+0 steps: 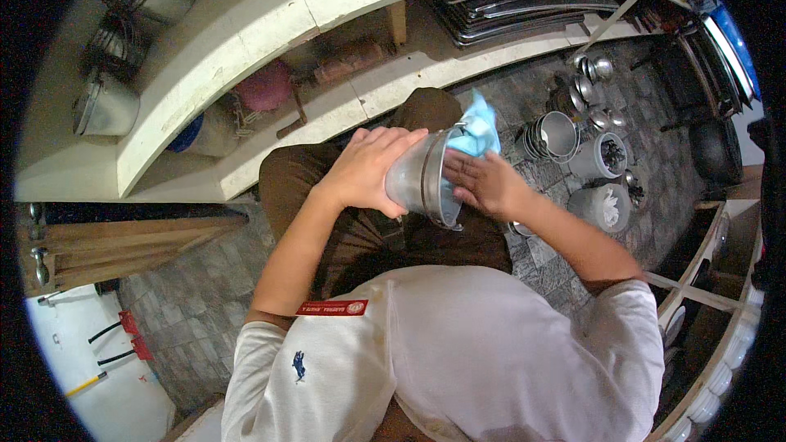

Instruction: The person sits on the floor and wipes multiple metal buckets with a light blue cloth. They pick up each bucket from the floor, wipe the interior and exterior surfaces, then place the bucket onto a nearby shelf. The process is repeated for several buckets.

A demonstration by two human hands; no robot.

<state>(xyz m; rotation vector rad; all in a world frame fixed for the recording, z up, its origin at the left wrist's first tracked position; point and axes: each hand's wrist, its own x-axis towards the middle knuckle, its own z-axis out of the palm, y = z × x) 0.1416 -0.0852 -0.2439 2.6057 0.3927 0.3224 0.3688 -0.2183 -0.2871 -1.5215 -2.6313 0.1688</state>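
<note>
A small metal pail [412, 175] lies tipped on its side above my lap, its mouth facing right. My left hand [377, 166] grips the closed end, fingers over the top and thumb underneath. A thin wire bail handle [426, 166] curves around the pail near its rim. At the mouth, my right hand [491, 183] has its fingertips just inside, slightly blurred. It holds a light blue cloth [478, 129], part of which sticks up beyond the rim while some blue shows inside the pail. The fingertips are partly hidden.
On the tiled floor to the right stand nested metal pails [557, 135], a white bucket of dark utensils [608, 156], a translucent tub [599, 207] and metal bowls [583, 89]. Ahead, a tiled shelf [381, 89] holds stacked baking trays [522, 9]. A wooden drawer unit [135, 242] is at left.
</note>
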